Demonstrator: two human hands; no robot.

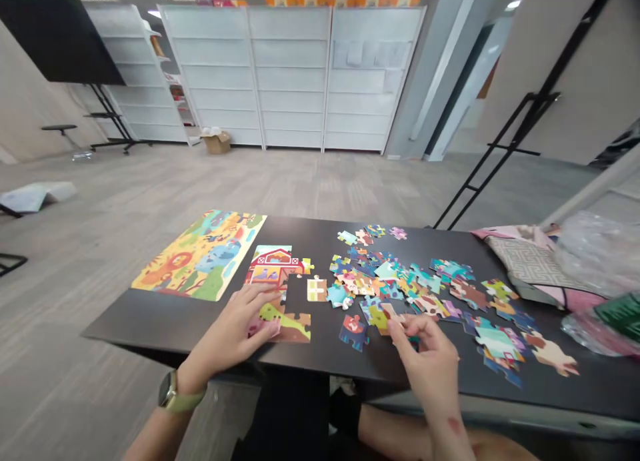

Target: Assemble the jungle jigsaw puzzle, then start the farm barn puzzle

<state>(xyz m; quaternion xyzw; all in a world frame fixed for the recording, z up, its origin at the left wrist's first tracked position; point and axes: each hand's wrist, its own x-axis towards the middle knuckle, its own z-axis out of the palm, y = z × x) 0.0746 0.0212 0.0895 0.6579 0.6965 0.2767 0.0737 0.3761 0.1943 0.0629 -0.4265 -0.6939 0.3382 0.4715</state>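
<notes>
My left hand (247, 324) lies with fingers spread on a partly joined jigsaw puzzle (273, 255), which shows a red barn and green ground and is partly hidden under the fingers. In my right hand (427, 347) a puzzle piece (389, 310) is pinched between thumb and fingers, just above the table. A loose pile of puzzle pieces (385, 274) spreads behind and around that hand. Between the hands lie a blue piece with a red figure (354, 332) and a pale brown piece (317, 289) beside the joined part.
A finished-looking picture board (210, 254) with animals lies at the table's left. On the right are a pink and grey cloth bag (530, 264), clear plastic wrap (595, 251) and a bottle with a green label (617, 321). The dark table's (320, 351) front edge is near my lap.
</notes>
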